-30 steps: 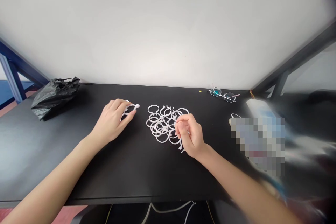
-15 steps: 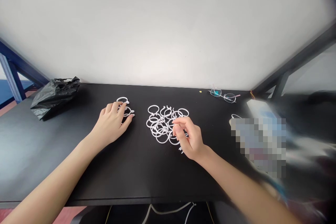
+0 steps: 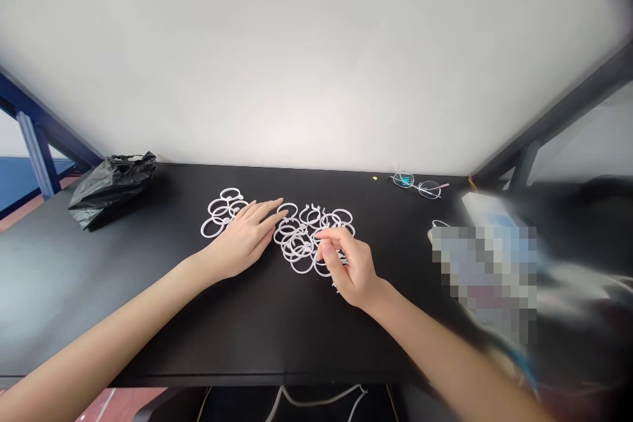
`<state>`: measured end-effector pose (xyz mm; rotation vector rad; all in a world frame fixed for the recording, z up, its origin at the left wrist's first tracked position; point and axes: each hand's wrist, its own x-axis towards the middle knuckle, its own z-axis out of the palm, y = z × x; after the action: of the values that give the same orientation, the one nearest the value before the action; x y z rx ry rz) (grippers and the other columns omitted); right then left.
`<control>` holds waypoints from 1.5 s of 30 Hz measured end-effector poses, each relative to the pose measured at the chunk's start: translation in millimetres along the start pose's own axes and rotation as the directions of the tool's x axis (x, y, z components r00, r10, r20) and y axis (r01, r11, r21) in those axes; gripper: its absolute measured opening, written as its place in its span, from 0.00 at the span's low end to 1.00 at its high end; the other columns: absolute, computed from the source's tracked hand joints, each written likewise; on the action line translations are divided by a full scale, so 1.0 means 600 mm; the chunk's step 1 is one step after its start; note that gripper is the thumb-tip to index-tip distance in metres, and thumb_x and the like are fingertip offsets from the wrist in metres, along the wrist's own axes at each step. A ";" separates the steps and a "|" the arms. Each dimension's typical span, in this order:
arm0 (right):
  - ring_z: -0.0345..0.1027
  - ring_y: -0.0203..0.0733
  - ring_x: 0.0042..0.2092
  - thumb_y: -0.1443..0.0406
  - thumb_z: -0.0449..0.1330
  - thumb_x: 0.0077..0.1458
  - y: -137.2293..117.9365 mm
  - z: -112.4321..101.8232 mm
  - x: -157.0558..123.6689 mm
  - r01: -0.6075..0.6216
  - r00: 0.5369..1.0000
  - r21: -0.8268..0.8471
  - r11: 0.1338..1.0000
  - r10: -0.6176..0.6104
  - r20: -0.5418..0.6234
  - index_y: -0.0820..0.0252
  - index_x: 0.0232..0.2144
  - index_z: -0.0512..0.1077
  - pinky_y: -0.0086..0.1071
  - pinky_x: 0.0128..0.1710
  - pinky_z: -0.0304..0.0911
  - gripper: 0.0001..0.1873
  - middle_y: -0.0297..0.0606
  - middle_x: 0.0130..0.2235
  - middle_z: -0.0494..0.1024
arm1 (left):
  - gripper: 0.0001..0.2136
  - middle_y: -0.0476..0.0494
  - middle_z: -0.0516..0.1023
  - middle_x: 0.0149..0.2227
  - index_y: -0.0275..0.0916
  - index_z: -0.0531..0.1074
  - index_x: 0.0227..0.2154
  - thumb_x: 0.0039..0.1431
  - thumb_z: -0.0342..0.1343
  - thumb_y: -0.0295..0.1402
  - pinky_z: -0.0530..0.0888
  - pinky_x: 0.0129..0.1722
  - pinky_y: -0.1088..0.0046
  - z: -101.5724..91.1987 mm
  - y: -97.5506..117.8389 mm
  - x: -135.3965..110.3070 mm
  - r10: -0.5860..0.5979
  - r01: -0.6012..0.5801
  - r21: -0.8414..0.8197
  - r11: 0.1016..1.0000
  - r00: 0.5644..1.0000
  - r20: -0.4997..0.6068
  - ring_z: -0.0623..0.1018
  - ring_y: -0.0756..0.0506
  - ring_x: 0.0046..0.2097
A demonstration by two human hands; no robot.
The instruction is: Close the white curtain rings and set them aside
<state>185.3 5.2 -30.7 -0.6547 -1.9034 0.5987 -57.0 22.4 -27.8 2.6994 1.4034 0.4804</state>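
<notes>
Several white plastic rings with small clasp-like ends lie in a tangled pile (image 3: 297, 247) on the black table (image 3: 277, 330). A smaller group of the same rings (image 3: 212, 227) rests to the left, partly covered by my left hand. My left hand (image 3: 242, 237) is open, palm down, its fingers stretched to the left edge of the main pile. Over the pile's right side, my right hand (image 3: 349, 267) has thumb and forefinger brought together. What they pinch, if anything, cannot be made out against the rings behind.
A crumpled black plastic bag (image 3: 113, 188) sits at the back left. Glasses (image 3: 416, 184) lie near the wall at the back right. A blurred white box (image 3: 482, 208) and a pixelated item (image 3: 484, 277) are at the right. Cables (image 3: 321, 401) hang below the table's front edge.
My left hand has moved right, from the smaller group to the main pile's edge, uncovering more of that group's rings. My right hand stays pinched over the pile, nearly still.
</notes>
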 end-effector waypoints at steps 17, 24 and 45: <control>0.69 0.32 0.26 0.68 0.58 0.61 0.001 0.004 0.005 -0.017 0.999 -0.038 0.999 0.016 -0.032 0.59 0.50 0.68 0.27 0.27 0.70 0.14 0.37 0.35 0.77 | 0.05 0.31 0.63 0.59 0.36 0.72 0.38 0.64 0.52 0.28 0.72 0.50 0.58 -0.009 0.038 0.016 0.029 -0.068 -0.088 0.994 0.921 -0.389 0.67 0.36 0.58; 0.71 0.33 0.29 0.70 0.61 0.58 0.005 0.006 0.010 0.116 0.993 -0.013 0.993 -0.116 0.004 0.58 0.49 0.71 0.27 0.26 0.72 0.16 0.40 0.39 0.78 | 0.03 0.34 0.71 0.55 0.39 0.65 0.41 0.67 0.49 0.29 0.74 0.48 0.61 -0.004 0.069 0.004 0.126 -0.179 -0.194 0.964 0.958 -0.256 0.75 0.41 0.52; 0.52 0.29 0.21 0.69 0.51 0.64 -0.007 -0.003 0.010 0.024 0.985 -0.073 0.997 -0.011 0.173 0.58 0.29 0.60 0.25 0.21 0.52 0.10 0.26 0.23 0.60 | 0.15 0.53 0.64 0.25 0.37 0.74 0.41 0.53 0.65 0.38 0.66 0.30 0.74 -0.007 0.080 0.000 -0.205 0.041 -0.862 0.505 0.976 -0.074 0.64 0.51 0.28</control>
<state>184.1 6.5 -23.1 -0.6505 -2.0995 0.5912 -20.7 -6.0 -14.8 1.7346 0.9514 1.0716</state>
